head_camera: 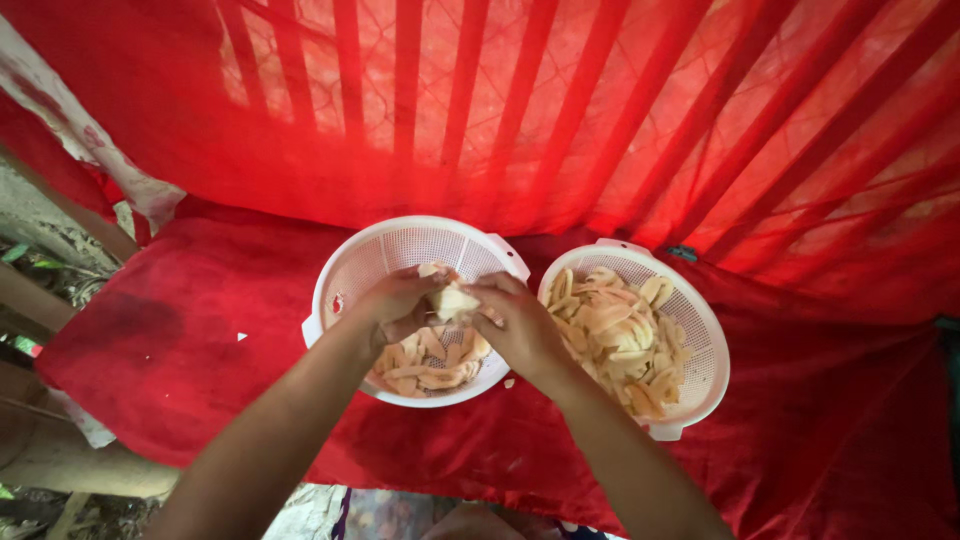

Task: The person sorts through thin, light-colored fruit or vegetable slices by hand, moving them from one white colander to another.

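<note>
Both my hands meet over a round white perforated basket on a red cloth. My left hand and my right hand together grip a pale yellow chunk of fruit between their fingertips. Under the hands, several pale slices lie in the bottom of this basket. A second white perforated basket stands just to the right, touching or nearly touching the first, and is piled with similar pale slices.
A red cloth covers the table and hangs as a curtain behind, with bars showing through it. Small pale scraps lie on the cloth at the left. Ground and wooden pieces show beyond the left edge.
</note>
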